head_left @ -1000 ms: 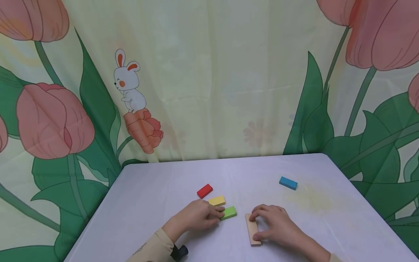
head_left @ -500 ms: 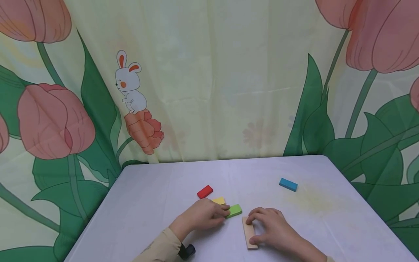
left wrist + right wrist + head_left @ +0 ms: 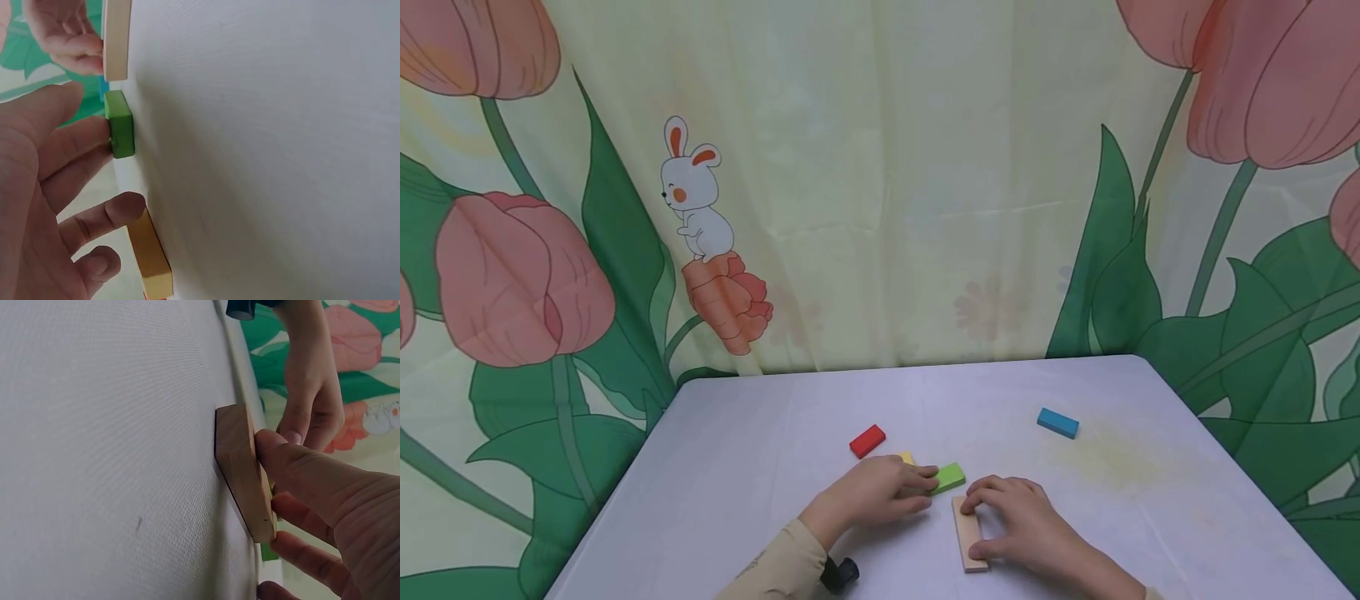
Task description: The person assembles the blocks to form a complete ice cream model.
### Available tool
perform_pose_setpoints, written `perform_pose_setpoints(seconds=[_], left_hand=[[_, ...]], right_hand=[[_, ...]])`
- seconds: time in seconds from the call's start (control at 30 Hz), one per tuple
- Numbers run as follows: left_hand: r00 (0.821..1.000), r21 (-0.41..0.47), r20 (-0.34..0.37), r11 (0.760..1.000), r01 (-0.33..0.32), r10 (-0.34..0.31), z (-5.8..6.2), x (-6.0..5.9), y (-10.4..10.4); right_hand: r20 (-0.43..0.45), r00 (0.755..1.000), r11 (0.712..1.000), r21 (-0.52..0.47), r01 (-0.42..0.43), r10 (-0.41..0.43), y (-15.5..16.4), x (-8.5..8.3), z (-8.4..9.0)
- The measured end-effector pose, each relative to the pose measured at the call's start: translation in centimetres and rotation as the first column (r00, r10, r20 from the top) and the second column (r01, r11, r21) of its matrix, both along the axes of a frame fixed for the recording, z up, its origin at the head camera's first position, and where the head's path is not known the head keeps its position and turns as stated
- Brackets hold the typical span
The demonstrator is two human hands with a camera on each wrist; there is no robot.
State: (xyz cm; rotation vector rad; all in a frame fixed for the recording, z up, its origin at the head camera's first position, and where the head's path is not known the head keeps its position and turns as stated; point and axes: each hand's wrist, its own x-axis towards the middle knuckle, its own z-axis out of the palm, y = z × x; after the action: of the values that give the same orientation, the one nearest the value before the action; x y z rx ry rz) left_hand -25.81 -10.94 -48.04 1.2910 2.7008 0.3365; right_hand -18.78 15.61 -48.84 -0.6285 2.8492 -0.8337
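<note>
My left hand (image 3: 880, 493) reaches over the table with its fingers fairly straight. In the left wrist view two fingertips touch the top of a green block (image 3: 122, 124), while the thumb stays off it. Another fingertip of that hand is right at the end of a yellow block (image 3: 150, 253), mostly hidden behind the hand in the head view. My right hand (image 3: 1026, 525) holds a longer plain wooden block (image 3: 968, 537) lying flat, thumb near its front end and bent fingers at its far end. The green block (image 3: 950, 477) lies just beyond the wooden one.
A red block (image 3: 867, 441) lies behind the left hand, and a blue block (image 3: 1057, 422) lies farther back on the right. A white cloth covers the table (image 3: 760, 433). Behind it hangs a curtain (image 3: 880, 208) printed with tulips and a rabbit.
My left hand has slid the green block to the right and slightly away, leaving it nearer the wooden block. The right hand and wooden block have shifted slightly left and toward me.
</note>
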Motion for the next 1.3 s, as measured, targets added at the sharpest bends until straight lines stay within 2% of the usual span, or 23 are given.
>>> perform_pose_setpoints(seconds=[0.2, 0.33, 0.43, 0.5, 0.57, 0.67, 0.73, 0.8, 0.9, 1.03, 1.3], left_hand=[[1.0, -0.011, -0.017, 1.0, 0.013, -0.013, 0.2, 0.1, 0.5], [0.999, 0.004, -0.037, 1.0, 0.005, -0.005, 0.0, 0.3, 0.5], [0.997, 0.046, -0.06, 0.998, -0.051, 0.053, -0.1, 0.6, 0.7], [0.989, 0.111, -0.018, 0.983, -0.147, 0.149, 0.0, 0.9, 0.9], [0.963, 0.189, 0.062, 0.944, -0.271, 0.264, 0.1, 1.2, 1.1], [0.893, 0.282, 0.2, 0.849, -0.446, 0.403, 0.2, 1.5, 1.6], [0.854, 0.304, 0.253, 0.8, -0.517, 0.455, 0.1, 1.5, 1.9], [0.826, 0.306, 0.295, 0.772, -0.558, 0.481, -0.1, 1.4, 2.2], [0.805, 0.299, 0.326, 0.753, -0.586, 0.497, -0.4, 1.2, 2.7], [0.801, 0.298, 0.319, 0.749, -0.592, 0.506, -0.6, 0.9, 3.3], [0.829, 0.299, 0.286, 0.777, -0.554, 0.481, -0.7, 0.7, 4.2]], right_hand=[[0.005, 1.0, 1.0, -0.01, 0.007, -0.007, 0.1, 0.1, 0.0], [0.01, 0.999, 0.997, -0.063, 0.035, -0.034, 0.3, 0.0, -0.1], [0.023, 0.995, 0.985, -0.14, 0.103, -0.1, 0.6, -0.3, 0.0], [0.054, 0.984, 0.967, -0.184, 0.177, -0.17, 0.6, -0.8, 0.2], [0.091, 0.968, 0.942, -0.223, 0.249, -0.235, 0.5, -1.4, 0.4], [0.138, 0.941, 0.908, -0.251, 0.334, -0.308, 0.1, -2.5, 0.7], [0.15, 0.932, 0.895, -0.264, 0.359, -0.33, -0.2, -3.2, 0.8], [0.161, 0.925, 0.885, -0.274, 0.377, -0.345, -0.4, -3.7, 0.7], [0.173, 0.92, 0.88, -0.272, 0.389, -0.353, -0.6, -4.5, 0.4], [0.175, 0.918, 0.886, -0.247, 0.392, -0.357, -0.7, -5.1, 0.0], [0.173, 0.919, 0.893, -0.228, 0.387, -0.354, -1.1, -5.0, -0.2]])
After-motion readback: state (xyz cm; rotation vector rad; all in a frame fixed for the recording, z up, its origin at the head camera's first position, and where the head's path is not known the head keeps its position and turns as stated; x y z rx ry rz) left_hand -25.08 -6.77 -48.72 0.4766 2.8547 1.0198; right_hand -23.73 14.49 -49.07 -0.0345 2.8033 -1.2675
